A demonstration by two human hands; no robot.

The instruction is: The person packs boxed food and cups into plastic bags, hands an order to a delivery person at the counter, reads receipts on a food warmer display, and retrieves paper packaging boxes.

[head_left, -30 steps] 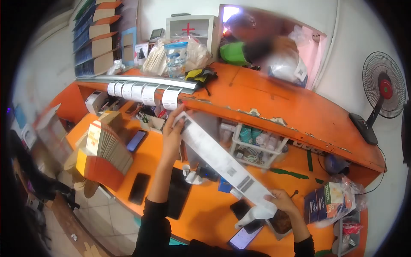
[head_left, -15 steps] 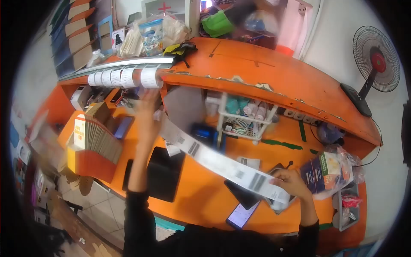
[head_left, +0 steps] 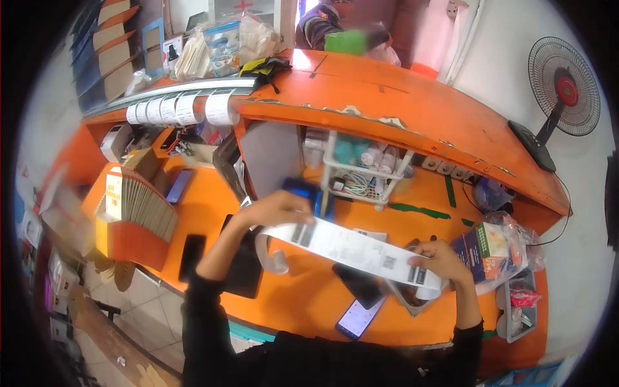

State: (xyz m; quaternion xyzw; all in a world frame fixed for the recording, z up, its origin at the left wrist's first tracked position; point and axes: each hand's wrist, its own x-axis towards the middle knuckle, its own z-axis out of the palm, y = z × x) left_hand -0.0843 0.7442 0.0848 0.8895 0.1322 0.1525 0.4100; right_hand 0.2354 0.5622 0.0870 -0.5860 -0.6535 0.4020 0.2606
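A long strip of printed white labels (head_left: 351,251) stretches between my two hands above the orange desk. My left hand (head_left: 276,209) grips its upper edge near the left part, and the loose end curls down below the wrist. At the other side my right hand (head_left: 443,261) pinches the strip near its right end, which bends under. Beneath the strip lie a dark phone (head_left: 358,286) and a phone with a lit screen (head_left: 361,317). A black flat object (head_left: 242,271) lies on the desk, partly behind my left forearm.
Several label strips (head_left: 220,108) hang from the shelf edge. A box of brown envelopes (head_left: 138,219) stands left. A white rack (head_left: 361,171) holds cables and rolls. Right are a bagged box (head_left: 490,251), a grey tray (head_left: 518,309) and a fan (head_left: 565,87). A person (head_left: 351,32) is beyond the counter.
My left hand has come down from near the hanging labels and now grips the strip. The strip has shifted along, with a curled tail at its left. The person beyond the counter has moved.
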